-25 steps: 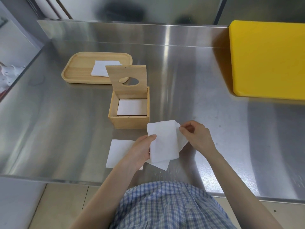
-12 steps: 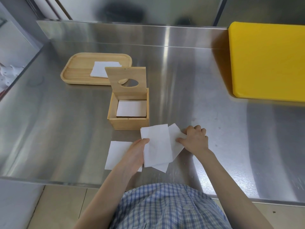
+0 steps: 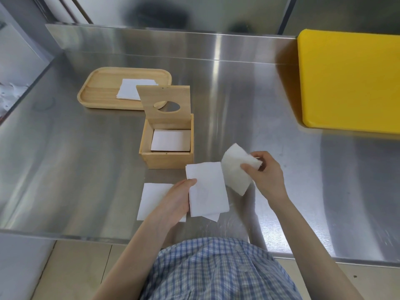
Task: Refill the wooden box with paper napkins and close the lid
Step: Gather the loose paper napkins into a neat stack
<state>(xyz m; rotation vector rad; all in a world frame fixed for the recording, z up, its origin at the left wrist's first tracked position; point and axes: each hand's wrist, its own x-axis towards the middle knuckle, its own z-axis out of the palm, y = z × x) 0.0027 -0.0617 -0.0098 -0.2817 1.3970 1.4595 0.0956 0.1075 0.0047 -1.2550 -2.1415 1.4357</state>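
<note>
The wooden box (image 3: 166, 159) stands open in the middle of the steel counter. Its lid (image 3: 165, 107), with an oval hole, stands upright at the back, and a white napkin (image 3: 170, 140) lies inside. Just in front of the box, my left hand (image 3: 176, 200) grips a small stack of napkins (image 3: 206, 189) by its left edge. To the right, my right hand (image 3: 263, 172) holds a single curled napkin (image 3: 237, 168) lifted off that stack. Another flat napkin (image 3: 152, 199) lies on the counter, partly under my left hand.
A wooden tray (image 3: 101, 92) with a few napkins (image 3: 132, 88) on it sits behind and left of the box. A yellow cutting board (image 3: 348, 83) fills the back right. The counter's front edge (image 3: 65, 234) runs just below my hands.
My right hand has pulled one napkin away from the stack and lifted it up to the right. My left hand still holds the stack in about the same place.
</note>
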